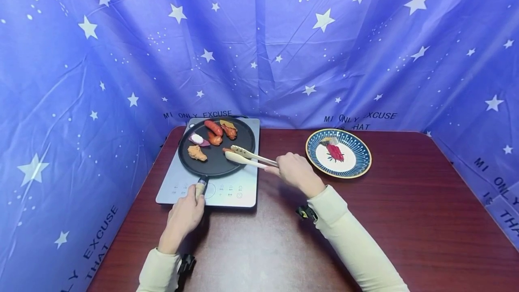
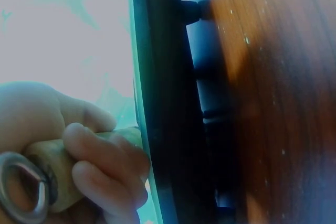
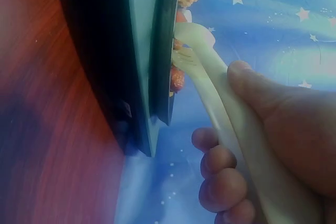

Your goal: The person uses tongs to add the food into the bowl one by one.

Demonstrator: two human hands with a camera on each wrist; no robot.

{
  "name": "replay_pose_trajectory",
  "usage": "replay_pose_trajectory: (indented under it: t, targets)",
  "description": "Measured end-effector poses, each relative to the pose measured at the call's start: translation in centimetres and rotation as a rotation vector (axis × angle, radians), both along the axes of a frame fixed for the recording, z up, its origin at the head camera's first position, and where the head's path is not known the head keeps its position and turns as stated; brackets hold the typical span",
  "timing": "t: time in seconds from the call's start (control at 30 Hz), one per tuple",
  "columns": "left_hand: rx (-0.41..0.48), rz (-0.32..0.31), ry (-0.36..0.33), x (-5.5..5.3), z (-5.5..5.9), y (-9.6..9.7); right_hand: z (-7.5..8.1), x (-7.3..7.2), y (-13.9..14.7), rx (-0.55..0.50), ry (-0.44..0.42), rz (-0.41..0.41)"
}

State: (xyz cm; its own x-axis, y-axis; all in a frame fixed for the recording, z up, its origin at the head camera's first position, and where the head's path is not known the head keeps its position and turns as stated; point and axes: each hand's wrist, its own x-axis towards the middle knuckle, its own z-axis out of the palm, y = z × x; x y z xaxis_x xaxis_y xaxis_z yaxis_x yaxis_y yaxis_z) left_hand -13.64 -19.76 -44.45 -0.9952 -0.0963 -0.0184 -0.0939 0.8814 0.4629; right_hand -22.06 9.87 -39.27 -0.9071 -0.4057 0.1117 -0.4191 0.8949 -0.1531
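Observation:
In the head view my left hand (image 1: pixel 185 213) grips the wooden handle (image 1: pixel 200 188) of a round black frying pan (image 1: pixel 215 166). Curled fingers wrap the handle in the left wrist view too, near its metal hanging ring (image 2: pixel 23 187). My right hand (image 1: pixel 298 172) holds cream-coloured tongs (image 1: pixel 253 160), their tips low over the pan's right side at a small orange-brown food piece (image 1: pixel 228 150). Elsewhere in the pan lie a red sausage (image 1: pixel 212 128), glazed meat pieces (image 1: pixel 229 130), a purple-and-white piece (image 1: pixel 197 139) and a fried chicken piece (image 1: pixel 197 152).
Under the pan is a silver induction cooker (image 1: pixel 170 193) on the dark red wooden table (image 1: pixel 405 202). To the right, a blue-rimmed plate (image 1: pixel 357 152) bears red strips (image 1: pixel 335 152) and small grey and brown pieces. A blue star-patterned curtain (image 1: pixel 284 35) surrounds the table's back and sides.

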Motion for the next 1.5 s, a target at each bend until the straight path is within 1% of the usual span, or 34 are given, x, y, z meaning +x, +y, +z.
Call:
replay_pose_trajectory:
  t: [0.23,0.43,0.9,1.17,1.33,1.5]
  targets:
    - [0.0,-0.006,-0.012,0.0,-0.1,0.0,-0.2,-0.5,-0.8,-0.003,-0.057,-0.015]
    - [0.005,-0.002,-0.016,-0.1,-0.1,-0.1,-0.2,-0.8,-1.5,-0.029,-0.076,-0.019]
    - [0.006,-0.002,-0.009,-0.1,-0.1,-0.1,0.2,-1.1,-3.1,-0.017,-0.073,-0.02]
    - [0.004,0.0,-0.008,-0.1,-0.2,-0.1,0.1,-1.3,-4.0,-0.013,-0.066,-0.014]
    - [0.008,0.001,-0.01,-0.1,-0.2,-0.1,0.0,-1.4,-4.4,0.005,-0.068,-0.023]
    - [0.008,0.001,-0.006,-0.1,-0.2,-0.1,0.1,-1.3,-4.8,0.001,-0.071,-0.034]
